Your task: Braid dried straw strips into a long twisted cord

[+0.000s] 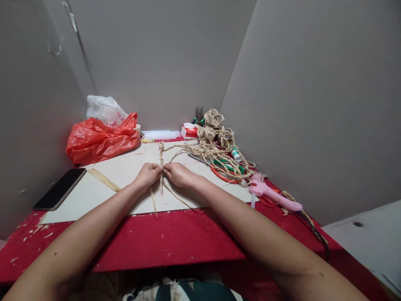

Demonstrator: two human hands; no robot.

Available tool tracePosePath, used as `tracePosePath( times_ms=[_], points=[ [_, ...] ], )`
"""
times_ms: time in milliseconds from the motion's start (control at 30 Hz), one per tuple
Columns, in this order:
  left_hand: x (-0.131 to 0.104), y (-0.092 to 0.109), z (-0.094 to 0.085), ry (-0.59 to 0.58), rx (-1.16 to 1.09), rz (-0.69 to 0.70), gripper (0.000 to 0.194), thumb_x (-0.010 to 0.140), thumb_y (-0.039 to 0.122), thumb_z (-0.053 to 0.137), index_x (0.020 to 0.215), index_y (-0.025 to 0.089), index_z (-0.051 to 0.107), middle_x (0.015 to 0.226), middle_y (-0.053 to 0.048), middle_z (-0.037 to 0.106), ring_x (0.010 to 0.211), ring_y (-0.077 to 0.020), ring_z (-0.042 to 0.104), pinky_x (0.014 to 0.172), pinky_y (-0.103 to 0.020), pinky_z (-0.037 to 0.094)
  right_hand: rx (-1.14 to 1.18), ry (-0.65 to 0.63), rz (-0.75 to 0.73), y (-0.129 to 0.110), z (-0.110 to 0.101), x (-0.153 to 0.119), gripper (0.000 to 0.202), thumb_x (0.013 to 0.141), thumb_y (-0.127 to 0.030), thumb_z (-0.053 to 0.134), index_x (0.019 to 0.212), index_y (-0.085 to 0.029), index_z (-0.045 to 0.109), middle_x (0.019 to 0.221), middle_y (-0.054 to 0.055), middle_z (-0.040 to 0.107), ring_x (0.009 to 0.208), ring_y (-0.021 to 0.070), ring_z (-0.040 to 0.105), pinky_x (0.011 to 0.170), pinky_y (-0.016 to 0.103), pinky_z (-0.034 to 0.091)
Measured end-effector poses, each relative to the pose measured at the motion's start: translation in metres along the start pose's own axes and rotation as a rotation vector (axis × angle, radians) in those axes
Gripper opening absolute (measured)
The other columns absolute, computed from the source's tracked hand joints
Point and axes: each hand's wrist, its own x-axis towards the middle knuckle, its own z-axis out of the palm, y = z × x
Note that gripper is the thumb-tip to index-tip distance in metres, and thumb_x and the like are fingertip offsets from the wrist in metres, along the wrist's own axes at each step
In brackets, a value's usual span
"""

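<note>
A braided straw cord lies on the white board, its loose strands fanning toward the front edge. My left hand pinches the cord's lower end from the left, fingers closed. From the right, my right hand pinches the same spot, its fingertips almost touching those of the left. Thin strands hang below both hands. A flat straw strip rests on the board to the left of my left hand.
Left: a black phone and a red plastic bag. Right: a heap of braided cord, an orange-handled tool and a pink glue gun. A tissue pack is at the back. Grey panels enclose the red table.
</note>
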Motion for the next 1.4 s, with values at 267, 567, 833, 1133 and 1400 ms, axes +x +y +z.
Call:
tracePosePath(
  times_ms=[267, 567, 833, 1133, 1400],
  points=[
    [0.002, -0.003, 0.001, 0.026, 0.109, 0.025, 0.036, 0.081, 0.026, 0.049, 0.047, 0.018, 0.041, 0.037, 0.005, 0.032, 0.037, -0.0061, 0.023, 0.046, -0.025, 0.014, -0.192, -0.051, 0.009, -0.015, -0.01, -0.012, 0.031, 0.088, -0.012, 0.034, 0.102, -0.013, 0.062, 0.106, 0.016, 0.067, 0.094, 0.0244, 0.062, 0.074, 0.029, 0.041],
    [-0.003, 0.001, 0.0, 0.114, 0.311, 0.119, 0.031, 0.077, 0.017, 0.047, 0.046, 0.016, 0.045, 0.042, 0.005, 0.037, 0.046, -0.0076, 0.033, 0.05, -0.025, 0.023, -0.118, 0.033, -0.032, 0.003, 0.009, -0.001, 0.021, 0.083, -0.012, 0.041, 0.086, -0.016, 0.062, 0.083, 0.015, 0.067, 0.073, 0.0234, 0.06, 0.062, 0.031, 0.036],
    [0.001, -0.002, -0.003, 0.037, 0.258, 0.154, 0.023, 0.077, 0.019, 0.047, 0.054, 0.015, 0.05, 0.047, 0.005, 0.042, 0.047, -0.0078, 0.035, 0.049, -0.023, 0.026, 0.176, -0.009, 0.06, 0.0, 0.004, 0.006, 0.022, 0.084, -0.015, 0.041, 0.07, -0.014, 0.057, 0.07, 0.007, 0.062, 0.063, 0.0146, 0.051, 0.059, 0.025, 0.035],
    [0.001, 0.002, -0.004, 0.01, 0.289, 0.226, 0.02, 0.074, 0.021, 0.048, 0.056, 0.014, 0.053, 0.047, 0.005, 0.042, 0.048, -0.0076, 0.034, 0.049, -0.021, 0.027, 0.435, 0.038, 0.131, 0.006, 0.003, 0.002, 0.021, 0.082, -0.019, 0.044, 0.062, -0.015, 0.049, 0.055, 0.001, 0.048, 0.052, 0.0104, 0.041, 0.051, 0.023, 0.028],
    [0.003, 0.002, -0.003, 0.02, 0.377, 0.292, 0.019, 0.073, 0.021, 0.049, 0.062, 0.011, 0.061, 0.054, 0.0, 0.053, 0.052, -0.0091, 0.042, 0.052, -0.022, 0.029, 1.268, -0.149, 0.403, -0.001, 0.001, 0.0, 0.019, 0.078, -0.017, 0.046, 0.061, -0.019, 0.036, 0.041, -0.009, 0.029, 0.033, 0.004, 0.019, 0.034, 0.018, 0.01]
  ],
)
